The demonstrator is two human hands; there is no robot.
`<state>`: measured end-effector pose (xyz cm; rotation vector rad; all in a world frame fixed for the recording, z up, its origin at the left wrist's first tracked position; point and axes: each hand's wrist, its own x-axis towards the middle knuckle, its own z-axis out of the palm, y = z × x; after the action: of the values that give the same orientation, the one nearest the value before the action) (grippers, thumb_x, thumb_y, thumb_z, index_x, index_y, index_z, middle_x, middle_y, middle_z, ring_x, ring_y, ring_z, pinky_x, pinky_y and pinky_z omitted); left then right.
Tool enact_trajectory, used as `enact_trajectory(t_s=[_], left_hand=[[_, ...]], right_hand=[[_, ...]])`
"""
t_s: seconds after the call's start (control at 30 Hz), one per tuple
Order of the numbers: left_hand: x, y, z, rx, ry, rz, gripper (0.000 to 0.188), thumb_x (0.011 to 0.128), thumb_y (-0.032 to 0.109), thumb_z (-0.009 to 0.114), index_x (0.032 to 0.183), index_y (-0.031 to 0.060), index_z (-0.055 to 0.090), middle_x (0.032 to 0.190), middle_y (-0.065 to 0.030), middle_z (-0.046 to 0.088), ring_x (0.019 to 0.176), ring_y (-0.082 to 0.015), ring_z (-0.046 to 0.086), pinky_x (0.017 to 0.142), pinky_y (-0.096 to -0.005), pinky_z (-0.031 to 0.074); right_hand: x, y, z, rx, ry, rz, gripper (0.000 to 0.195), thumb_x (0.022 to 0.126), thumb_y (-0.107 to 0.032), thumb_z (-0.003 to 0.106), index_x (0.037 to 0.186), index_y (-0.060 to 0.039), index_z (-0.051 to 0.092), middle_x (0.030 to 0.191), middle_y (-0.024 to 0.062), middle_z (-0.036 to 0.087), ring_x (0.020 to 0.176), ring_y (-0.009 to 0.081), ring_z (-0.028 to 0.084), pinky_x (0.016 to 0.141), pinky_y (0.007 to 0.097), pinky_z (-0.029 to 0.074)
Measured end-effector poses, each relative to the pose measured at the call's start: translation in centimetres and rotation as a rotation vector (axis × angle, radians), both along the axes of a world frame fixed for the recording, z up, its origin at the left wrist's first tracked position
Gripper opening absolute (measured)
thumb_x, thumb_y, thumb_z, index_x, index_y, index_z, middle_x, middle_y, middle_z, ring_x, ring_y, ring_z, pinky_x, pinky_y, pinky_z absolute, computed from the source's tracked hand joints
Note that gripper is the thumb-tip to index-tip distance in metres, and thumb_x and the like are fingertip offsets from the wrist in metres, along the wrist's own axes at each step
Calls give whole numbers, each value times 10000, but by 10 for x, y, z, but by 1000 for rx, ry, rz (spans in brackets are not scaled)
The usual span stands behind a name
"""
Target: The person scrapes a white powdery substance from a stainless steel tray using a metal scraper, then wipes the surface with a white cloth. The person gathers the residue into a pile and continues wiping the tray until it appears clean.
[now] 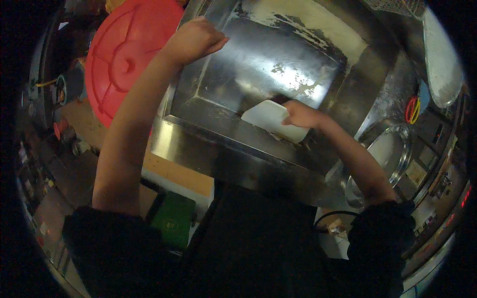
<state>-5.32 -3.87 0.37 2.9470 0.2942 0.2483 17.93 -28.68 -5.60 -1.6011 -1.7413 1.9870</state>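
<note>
In my right hand is a flat white scraper, held by its upper right corner over the near part of a stainless steel work surface. The steel has a recessed, shiny middle. Patches of pale residue cover its far side, and thinner flecks lie near the centre. My left hand is at the left rim of the steel surface, with its fingers curled; whether it grips the rim cannot be made out.
A large round red lid is at the left, beside the steel surface. Oval metal trays stand at the right, near red and yellow rings. A green box-like object is low at the left, and a grey container is farther left.
</note>
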Motion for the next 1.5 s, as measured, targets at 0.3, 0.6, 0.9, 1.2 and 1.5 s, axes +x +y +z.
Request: enact_trajectory(t_s=[0.3,0.6,0.9,1.2,1.5], left_hand=[[1,-1,3,-31,8,18,264,808,221,570,594,66,563,561,-97,507,601,-260,526,642,-369,424],[1,0,0,-26,11,23,260,816,235,566,619,65,570,584,-94,514,605,-263,521,652,-365,424],[1,-2,2,-29,26,20,265,826,239,555,621,73,575,571,-93,522,615,-265,527,677,-365,420],[2,2,-1,-66,4,-6,234,814,207,577,624,70,576,563,-86,516,593,-251,527,656,-348,423],[1,0,1,-30,-17,-16,222,813,216,578,644,73,580,568,-88,523,596,-251,533,635,-363,422]], right_hand=[[-4,23,51,-115,-1,-204,254,736,-152,641,913,27,613,788,148,637,754,203,600,691,330,462],[-2,-14,23,-9,67,-491,260,709,-160,658,884,30,625,737,160,630,670,249,620,643,362,472],[-30,-20,7,62,-24,-468,295,730,-178,651,934,31,613,795,202,626,735,278,616,676,367,466],[-27,-15,15,-49,-34,-641,277,741,-121,639,962,44,604,828,105,640,752,170,589,699,305,458],[-22,-17,20,-77,26,-707,272,746,-131,647,959,34,608,867,88,641,762,164,590,695,297,457]])
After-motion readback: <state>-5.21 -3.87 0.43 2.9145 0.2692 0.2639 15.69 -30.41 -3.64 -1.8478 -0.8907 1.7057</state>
